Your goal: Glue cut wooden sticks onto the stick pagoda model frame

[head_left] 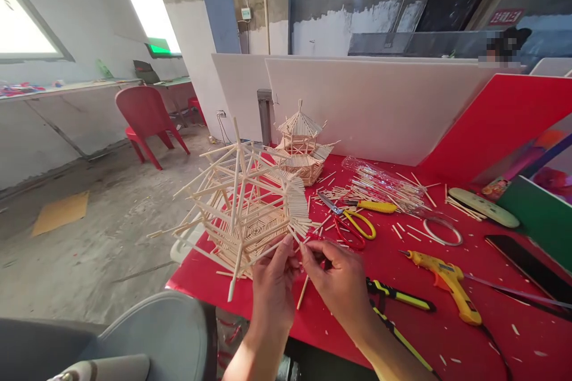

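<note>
An unfinished pavilion model of thin wooden sticks (243,205) stands at the table's left edge, its open frame tilting up to a peak. On its right side, a strip of roof (295,199) is covered with sticks laid side by side. My left hand (274,271) is closed at the model's near right corner, thumb and fingers pinching its edge beam. Close beside it, my right hand (337,274) pinches a thin wooden stick (298,237) by its end at the roof's lower edge. The fingers partly hide both grips.
Behind stands a roofed pavilion model (301,149). On the red table (357,321) lie scissors (353,217), a yellow cutter (378,206), a bag of sticks (384,184), a glue gun (447,280), pliers (400,296), a tape ring (442,231) and a phone (527,268). A grey stool (161,333) is at lower left.
</note>
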Motion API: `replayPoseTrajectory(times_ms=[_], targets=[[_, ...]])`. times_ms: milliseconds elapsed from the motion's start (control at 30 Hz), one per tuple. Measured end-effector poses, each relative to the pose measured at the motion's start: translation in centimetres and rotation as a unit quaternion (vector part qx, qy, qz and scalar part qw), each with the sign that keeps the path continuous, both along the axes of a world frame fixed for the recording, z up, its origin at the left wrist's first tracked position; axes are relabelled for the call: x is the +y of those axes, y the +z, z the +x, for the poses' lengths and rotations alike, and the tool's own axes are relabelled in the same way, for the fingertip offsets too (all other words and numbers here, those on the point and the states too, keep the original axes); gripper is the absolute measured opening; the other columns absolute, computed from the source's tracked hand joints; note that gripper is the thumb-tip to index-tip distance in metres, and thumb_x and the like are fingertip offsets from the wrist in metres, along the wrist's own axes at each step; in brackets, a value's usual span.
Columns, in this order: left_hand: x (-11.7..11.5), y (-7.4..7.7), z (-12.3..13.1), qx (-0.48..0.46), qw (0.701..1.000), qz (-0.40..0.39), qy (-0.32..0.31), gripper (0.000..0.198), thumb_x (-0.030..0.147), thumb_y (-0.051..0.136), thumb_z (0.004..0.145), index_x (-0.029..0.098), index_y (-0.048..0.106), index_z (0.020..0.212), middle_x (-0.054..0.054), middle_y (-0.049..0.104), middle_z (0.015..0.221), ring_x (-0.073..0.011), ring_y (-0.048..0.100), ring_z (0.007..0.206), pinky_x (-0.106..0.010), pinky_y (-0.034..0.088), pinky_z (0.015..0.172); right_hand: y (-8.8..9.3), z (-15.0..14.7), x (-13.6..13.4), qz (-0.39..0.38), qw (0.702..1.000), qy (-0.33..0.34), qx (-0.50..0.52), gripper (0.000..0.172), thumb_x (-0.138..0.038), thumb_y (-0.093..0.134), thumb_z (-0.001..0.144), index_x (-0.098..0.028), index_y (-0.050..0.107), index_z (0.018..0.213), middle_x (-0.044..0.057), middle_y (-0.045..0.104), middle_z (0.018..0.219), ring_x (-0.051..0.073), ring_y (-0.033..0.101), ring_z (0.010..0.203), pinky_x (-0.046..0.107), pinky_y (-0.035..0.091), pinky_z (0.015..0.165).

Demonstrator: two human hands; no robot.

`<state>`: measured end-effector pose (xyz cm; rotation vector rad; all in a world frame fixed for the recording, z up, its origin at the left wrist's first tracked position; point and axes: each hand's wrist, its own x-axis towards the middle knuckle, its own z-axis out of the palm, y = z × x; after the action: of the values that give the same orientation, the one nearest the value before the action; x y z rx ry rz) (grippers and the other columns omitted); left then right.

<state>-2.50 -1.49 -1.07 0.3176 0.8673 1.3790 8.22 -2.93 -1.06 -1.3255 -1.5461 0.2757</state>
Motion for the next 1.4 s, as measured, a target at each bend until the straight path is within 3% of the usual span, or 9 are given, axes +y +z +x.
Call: replayPoseTrajectory(times_ms=[200, 333, 533, 667, 800, 1100, 1400], targets=[[0.9, 0.0, 0.9, 0.052, 0.997, 0.002, 0.051, 0.026, 0.032, 0.087, 0.064, 0.014, 0.07, 0.075, 0.005, 0.057, 0.051, -0.0053, 0.047, 0.044, -0.015, 0.037, 0.043, -0.1, 0.1, 0.7, 0.011, 1.0, -0.006, -0.017, 0.015, -0.024, 0.061, 0.09, -0.021, 0.07, 0.079, -0.001, 0.072, 0.067, 0.012, 0.063, 0.054, 0.022, 0.048, 0.058], [1.4, 0.2, 1.2, 0.046, 0.998, 0.004, 0.043, 0.027, 0.031, 0.087, 0.063, 0.015, 0.066, 0.066, 0.005, 0.055, 0.048, -0.0051, 0.046, 0.042, -0.015, 0.035, 0.041, -0.3, 0.1, 0.9, 0.026, 0.999, -0.001, -0.033, 0.013, -0.023, 0.061, 0.091, -0.021, 0.07, 0.082, 0.0, 0.073, 0.07, 0.012, 0.064, 0.058, 0.023, 0.047, 0.059], [1.5, 0.7, 1.4, 0.039, 0.998, 0.01, 0.047, 0.028, 0.027, 0.087, 0.062, 0.015, 0.062, 0.06, 0.006, 0.053, 0.046, -0.0049, 0.045, 0.041, -0.016, 0.034, 0.04, -0.5, 0.2, 0.9, 0.061, 0.996, -0.002, -0.066, 0.012, -0.024, 0.061, 0.093, -0.021, 0.07, 0.086, 0.0, 0.074, 0.073, 0.013, 0.067, 0.064, 0.024, 0.047, 0.064], [1.6, 0.7, 1.5, 0.045, 0.998, -0.005, 0.051, 0.025, 0.028, 0.086, 0.061, 0.015, 0.065, 0.065, 0.005, 0.054, 0.045, -0.0052, 0.044, 0.039, -0.016, 0.032, 0.04, -0.6, 0.5, 0.8, 0.045, 0.998, 0.012, -0.044, 0.01, -0.028, 0.063, 0.092, -0.02, 0.07, 0.089, 0.0, 0.074, 0.076, 0.013, 0.068, 0.066, 0.024, 0.048, 0.065], [1.8, 0.7, 1.5, 0.067, 0.996, -0.014, 0.055, 0.033, 0.031, 0.087, 0.059, 0.015, 0.059, 0.055, 0.005, 0.052, 0.043, -0.0048, 0.043, 0.037, -0.016, 0.032, 0.039, -0.8, 0.8, 0.8, 0.026, 0.999, 0.026, -0.02, 0.009, -0.026, 0.062, 0.092, -0.021, 0.069, 0.088, 0.0, 0.074, 0.075, 0.012, 0.067, 0.064, 0.023, 0.05, 0.063], [1.9, 1.0, 1.4, 0.109, 0.992, -0.013, 0.055, 0.035, 0.035, 0.085, 0.061, 0.016, 0.057, 0.053, 0.005, 0.052, 0.044, -0.0048, 0.041, 0.037, -0.017, 0.031, 0.039, -0.9, 1.3, 1.3, 0.057, 0.997, 0.022, -0.046, 0.01, -0.023, 0.06, 0.093, -0.021, 0.067, 0.088, 0.001, 0.072, 0.075, 0.014, 0.065, 0.068, 0.025, 0.049, 0.067], [1.9, 1.3, 1.6, 0.088, 0.994, -0.019, 0.058, 0.036, 0.035, 0.085, 0.06, 0.017, 0.055, 0.054, 0.005, 0.051, 0.043, -0.0054, 0.041, 0.037, -0.018, 0.032, 0.039, -0.9, 1.5, 1.4, 0.067, 0.996, 0.024, -0.057, 0.009, -0.022, 0.06, 0.093, -0.021, 0.066, 0.087, 0.001, 0.072, 0.076, 0.014, 0.065, 0.069, 0.025, 0.049, 0.068]])
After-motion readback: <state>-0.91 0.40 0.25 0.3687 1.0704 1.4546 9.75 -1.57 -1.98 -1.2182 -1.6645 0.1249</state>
